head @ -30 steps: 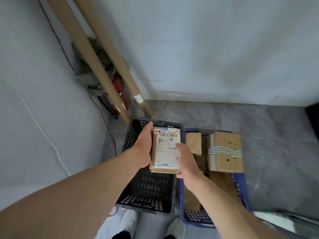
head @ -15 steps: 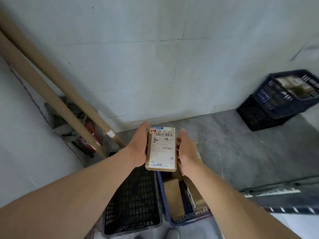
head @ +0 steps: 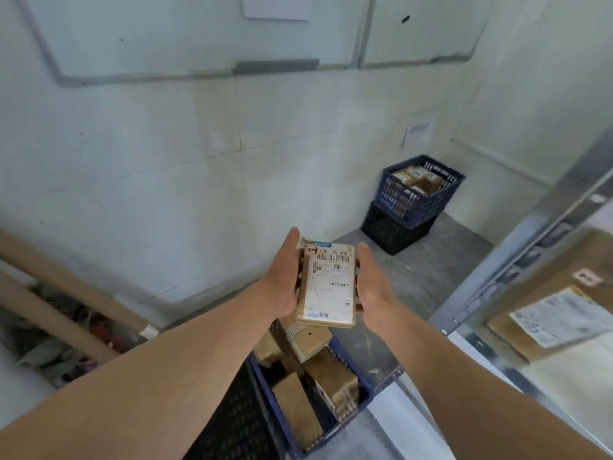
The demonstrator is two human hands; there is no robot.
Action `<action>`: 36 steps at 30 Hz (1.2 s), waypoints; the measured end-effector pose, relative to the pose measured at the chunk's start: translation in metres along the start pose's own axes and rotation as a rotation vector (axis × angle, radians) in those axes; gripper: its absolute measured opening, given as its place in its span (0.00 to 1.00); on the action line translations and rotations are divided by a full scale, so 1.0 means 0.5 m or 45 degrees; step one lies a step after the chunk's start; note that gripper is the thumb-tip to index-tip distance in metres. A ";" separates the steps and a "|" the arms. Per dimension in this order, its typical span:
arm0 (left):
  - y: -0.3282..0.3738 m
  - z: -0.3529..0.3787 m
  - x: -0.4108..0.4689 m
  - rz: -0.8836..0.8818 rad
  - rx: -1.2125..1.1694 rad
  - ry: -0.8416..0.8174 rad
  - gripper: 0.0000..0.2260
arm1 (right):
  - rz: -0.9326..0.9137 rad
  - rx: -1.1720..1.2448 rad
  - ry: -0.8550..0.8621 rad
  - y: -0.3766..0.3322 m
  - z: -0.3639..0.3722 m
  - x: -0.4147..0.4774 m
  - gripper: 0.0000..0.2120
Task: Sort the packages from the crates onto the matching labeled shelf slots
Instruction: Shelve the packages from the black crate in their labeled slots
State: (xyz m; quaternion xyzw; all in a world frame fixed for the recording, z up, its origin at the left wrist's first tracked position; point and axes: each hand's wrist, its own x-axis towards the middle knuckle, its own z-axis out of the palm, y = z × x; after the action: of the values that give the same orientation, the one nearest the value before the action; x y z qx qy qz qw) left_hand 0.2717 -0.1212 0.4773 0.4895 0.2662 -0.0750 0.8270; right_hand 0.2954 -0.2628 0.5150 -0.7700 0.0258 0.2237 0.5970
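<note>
Left grip [head: 282, 280] and right grip [head: 373, 283] clasp the package [head: 328, 287] by its long sides, label up, long axis pointing away; the shelf [head: 517, 257] lies right, nearer the right grip.

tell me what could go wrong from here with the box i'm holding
1. The package is held at its sides by the left hand and right hand; a slip would likely drop it into the blue crate below.
2. The metal shelf post stands close on the right; swinging that way could knock the package against it.
3. No slot labels are in view; a misread code could mean the wrong slot.
</note>
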 end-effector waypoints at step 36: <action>-0.101 0.482 -0.276 -0.019 0.420 -0.706 0.41 | 0.001 0.353 0.662 0.033 -0.433 -0.372 0.26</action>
State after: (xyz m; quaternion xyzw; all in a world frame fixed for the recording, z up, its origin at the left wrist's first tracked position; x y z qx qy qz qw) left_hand 0.2236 -0.3706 0.6004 0.5758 0.0186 -0.2537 0.7770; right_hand 0.1913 -0.5111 0.6103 -0.7124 0.2084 0.0133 0.6699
